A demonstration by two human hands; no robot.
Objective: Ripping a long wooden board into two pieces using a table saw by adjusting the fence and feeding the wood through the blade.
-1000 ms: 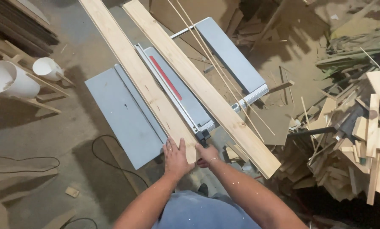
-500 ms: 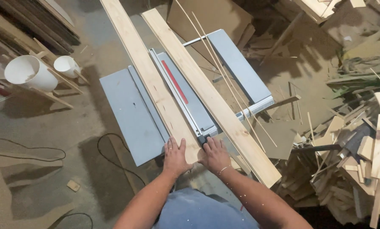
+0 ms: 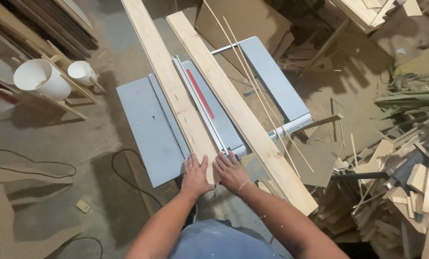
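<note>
Hands are placed side by side at the near end of a long pale board (image 3: 173, 91) lying lengthwise on the grey table saw (image 3: 152, 129). The left hand (image 3: 196, 173) is laid flat, palm down, fingers spread, on the board's near end; nothing is gripped. The right hand (image 3: 231, 170) is likewise open and flat, resting at the board's right edge beside the rip fence (image 3: 202, 112); whether its fingertips touch the fence or only the board cannot be told. The board is bedded on the saw table to the left of the red blade insert (image 3: 200, 93) and runs out of view at the far edge.

The step in hand is judged to be feeding the board along the fence. The next move is judged to call for steady forward pressure, with the board kept tight against the fence and both hands held well left of the blade line.

A second, wider board (image 3: 238, 112) is laid to the right of the insert, its near end overhanging the table. Thin wooden strips (image 3: 257, 93) are lying across it. A black cable (image 3: 128, 175) is trailed on the floor at near left. Two white buckets (image 3: 42, 76) are seen at far left, and a heap of offcuts (image 3: 406, 177) at right.
</note>
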